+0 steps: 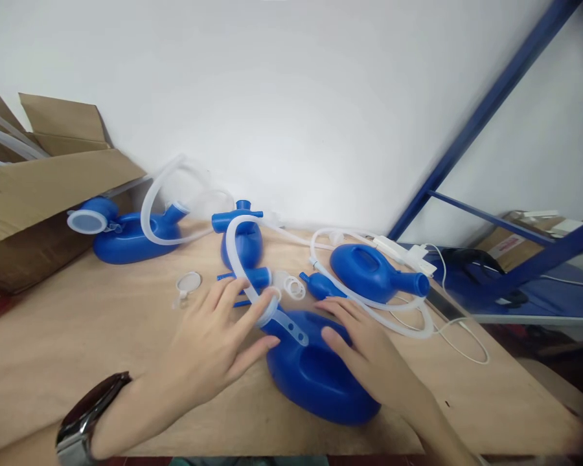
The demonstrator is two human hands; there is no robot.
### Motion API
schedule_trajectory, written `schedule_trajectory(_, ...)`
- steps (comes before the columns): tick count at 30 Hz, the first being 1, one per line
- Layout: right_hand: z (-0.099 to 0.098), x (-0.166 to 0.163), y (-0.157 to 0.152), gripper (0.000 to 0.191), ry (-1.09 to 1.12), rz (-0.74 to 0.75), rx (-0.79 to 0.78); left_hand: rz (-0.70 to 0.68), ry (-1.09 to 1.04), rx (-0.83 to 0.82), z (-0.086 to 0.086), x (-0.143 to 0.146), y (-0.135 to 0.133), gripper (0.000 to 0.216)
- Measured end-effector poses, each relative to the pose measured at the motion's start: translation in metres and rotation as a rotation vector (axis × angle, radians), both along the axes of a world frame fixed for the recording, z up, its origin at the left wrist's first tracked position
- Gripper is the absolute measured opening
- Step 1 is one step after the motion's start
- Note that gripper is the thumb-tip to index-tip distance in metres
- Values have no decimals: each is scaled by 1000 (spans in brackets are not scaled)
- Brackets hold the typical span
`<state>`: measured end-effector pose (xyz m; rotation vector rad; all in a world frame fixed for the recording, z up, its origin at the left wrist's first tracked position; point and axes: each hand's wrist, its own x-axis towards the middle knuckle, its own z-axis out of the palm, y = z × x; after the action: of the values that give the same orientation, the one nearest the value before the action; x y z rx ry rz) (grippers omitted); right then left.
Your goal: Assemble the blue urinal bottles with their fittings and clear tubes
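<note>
A blue plastic urinal bottle (315, 382) lies on its side at the table's front, its neck pointing left and away. Its neck wears a translucent cap (268, 312) with a holed strap (294, 327), and a clear flexible hose (238, 259) curves up from there. My left hand (218, 330) is open beside the neck, fingers spread, index finger at the cap and thumb near the bottle's shoulder. My right hand (364, 343) rests on the bottle's right side with its fingers stretched out and thumb apart; part of the bottle is hidden beneath it.
More blue bottles stand behind, at left (136, 239), centre (243, 243) and right (364, 268), with loose hoses among them. White rings (295, 288) and a clear lid (189, 283) lie on the wooden table (102, 336). A cardboard box (53, 188), white cable (471, 356) and blue shelf frame (490, 107) flank it.
</note>
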<state>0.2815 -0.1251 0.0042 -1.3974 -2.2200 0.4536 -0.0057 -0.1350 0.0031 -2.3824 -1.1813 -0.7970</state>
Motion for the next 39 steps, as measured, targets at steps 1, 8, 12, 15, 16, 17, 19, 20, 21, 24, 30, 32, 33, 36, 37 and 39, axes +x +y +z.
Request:
schedule_trajectory(1, 4, -8, 2, 35, 7, 4, -2, -69, 14, -24, 4, 4, 6, 49)
schedule_trajectory(8, 10, -44, 15, 30, -164, 97, -44, -197, 83, -172, -12, 27, 38, 25)
schedule_trajectory(12, 9, -40, 17, 30, -154, 65, -113, -202, 45, -123, -30, 29, 45, 22)
schedule_trajectory(15, 7, -37, 17, 31, -102, 92, -79, -225, -54, -170, -36, 32, 48, 19)
schedule_trajectory(16, 6, -36, 17, 31, -89, 100, -78, -239, -88, -191, -36, 34, 48, 18)
schedule_trajectory(17, 6, -36, 17, 32, -82, 106, -85, -254, -116, -207, -36, 35, 49, 16)
schedule_trajectory(19, 5, -35, 18, 32, -80, 105, -110, -279, -153, -219, -35, 37, 49, 15)
schedule_trajectory(20, 6, -36, 18, 33, -81, 98, -123, -288, -164, -218, -34, 38, 49, 15)
schedule_trajectory(21, 6, -36, 18, 32, -81, 89, -133, -292, -173, -214, -33, 39, 48, 15)
schedule_trajectory(24, 6, -36, 19, 34, -75, 65, -146, -284, -195, -220, -30, 39, 47, 14)
schedule_trajectory(30, 5, -37, 19, 39, -89, 32, -193, -289, -229, -354, -29, 40, 47, 14)
schedule_trajectory(32, 4, -36, 20, 36, -101, 26, -214, -297, -241, -340, -29, 41, 48, 16)
schedule_trajectory(33, 3, -36, 21, 35, -109, 24, -220, -300, -246, -338, -29, 42, 49, 18)
schedule_trajectory(36, 2, -36, 22, 34, -112, 27, -214, -308, -280, -357, -30, 45, 50, 22)
schedule_trajectory(37, 1, -35, 21, 33, -104, 34, -206, -309, -292, -369, -29, 45, 50, 23)
schedule_trajectory(39, 1, -35, 21, 33, -85, 36, -189, -308, -312, -394, -29, 45, 50, 21)
